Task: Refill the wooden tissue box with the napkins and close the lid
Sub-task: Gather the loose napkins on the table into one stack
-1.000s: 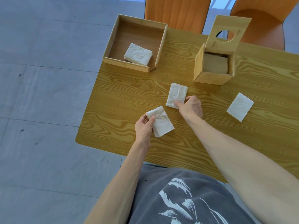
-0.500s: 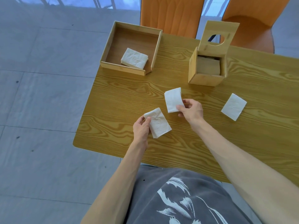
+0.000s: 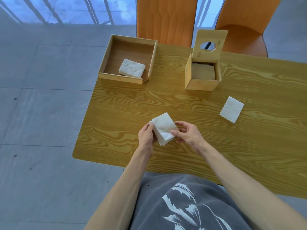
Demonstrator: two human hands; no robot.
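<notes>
Both hands hold one stack of white napkins (image 3: 163, 128) just above the table, near its front edge. My left hand (image 3: 146, 136) grips the stack's left side and my right hand (image 3: 188, 134) pinches its right corner. The wooden tissue box (image 3: 201, 78) stands at the back right with its lid (image 3: 210, 44) tipped up and open, a round hole in it; brownish paper shows inside. Another white napkin (image 3: 231, 109) lies flat on the table to the right of my hands. A small pile of napkins (image 3: 132, 69) rests in the open wooden tray (image 3: 121, 78) at the back left.
The wooden table (image 3: 216, 146) ends at its left edge near the tray, with grey floor beyond. Two orange chairs (image 3: 166, 20) stand behind the far edge. My grey shirt fills the bottom of the view.
My right hand lifted the napkin that lay in front of the box and brought it onto the one in my left hand; both hands now hold them together as one stack.
</notes>
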